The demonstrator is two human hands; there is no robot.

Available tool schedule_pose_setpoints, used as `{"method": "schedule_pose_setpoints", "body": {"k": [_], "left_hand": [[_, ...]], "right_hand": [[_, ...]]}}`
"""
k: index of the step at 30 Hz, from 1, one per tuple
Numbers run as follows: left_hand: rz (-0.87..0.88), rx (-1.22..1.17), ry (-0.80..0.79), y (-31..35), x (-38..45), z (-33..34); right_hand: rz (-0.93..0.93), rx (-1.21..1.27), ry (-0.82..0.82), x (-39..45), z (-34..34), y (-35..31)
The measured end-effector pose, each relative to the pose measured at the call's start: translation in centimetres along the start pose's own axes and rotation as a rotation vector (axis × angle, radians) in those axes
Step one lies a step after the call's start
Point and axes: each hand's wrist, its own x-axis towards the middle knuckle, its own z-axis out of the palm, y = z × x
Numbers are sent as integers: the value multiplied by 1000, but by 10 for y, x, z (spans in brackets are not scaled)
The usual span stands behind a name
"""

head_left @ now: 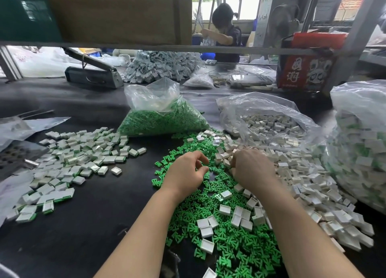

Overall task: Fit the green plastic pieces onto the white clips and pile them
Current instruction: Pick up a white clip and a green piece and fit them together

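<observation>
Loose green plastic pieces [225,242] cover the black table in front of me. White clips [300,179] are heaped to their right and scattered over them. My left hand [186,171] hovers over the green pieces with its fingers loosely curled, and nothing shows between thumb and forefinger. My right hand [250,169] reaches into the edge of the white clips; its curled fingertips are hidden among them. A spread pile of assembled clips [79,158], white with green edges, lies at the left.
A bag of green pieces [163,119] stands behind my hands. An open bag of white clips [269,121] lies at the right, and a tall full bag [359,144] at the far right. A shelf bar [188,47] crosses overhead. A person works at the back.
</observation>
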Motion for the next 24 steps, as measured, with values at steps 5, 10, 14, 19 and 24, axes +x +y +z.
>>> {"method": "schedule_pose_setpoints", "body": {"k": [5,10,14,19,24], "left_hand": [[0,-6,-4,-1,0,0],[-1,-14,-9,0,1,2],[-29,-146,-14,3,2,4],[-164,-662,-65,9,4,1],[-227,-830,144,6,6,0]], "right_hand": [[-88,-2,80,-1,1,-2],[-119,55,71,-2,3,-2],[-142,235,127,-1,4,-3],[-195,747,218,-4,-11,-18],[-227,886,-5,-5,-17,-15]]}}
